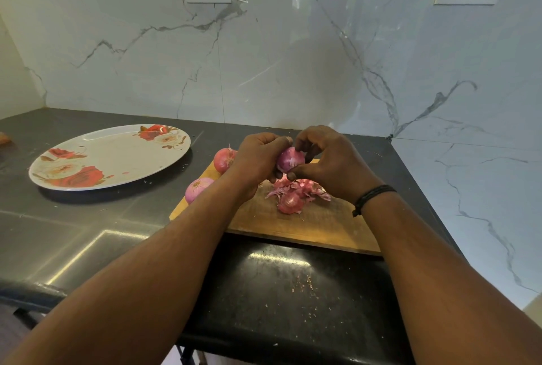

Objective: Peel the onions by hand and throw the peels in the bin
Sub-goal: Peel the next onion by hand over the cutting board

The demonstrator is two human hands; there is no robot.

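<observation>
The small, round, pinkish-purple onion (290, 159) is up off the wooden chopping board (293, 224), held between both hands, and it's peeling time! It looks smooth and glossy with a pale torn flap near its lower side, so most of the dry skin seems gone. The left hand (258, 159) wraps round it from the left, fingers curled over; the right hand (328, 162) pinches it with fingertips on top and thumb underneath, a black band at the wrist. Next, I'd say, that loose flap needs nipping and pulling away. Just below, a heap of papery pink peels (296, 193) sits on the board, waiting for the bin, which isn't in sight. Two more reddish onions, one behind the left hand (223, 159) and one beside the forearm (197, 188), lie at the board's left edge. Further left on the dark counter (88, 232) rests a white oval plate with red roses (117, 156)
</observation>
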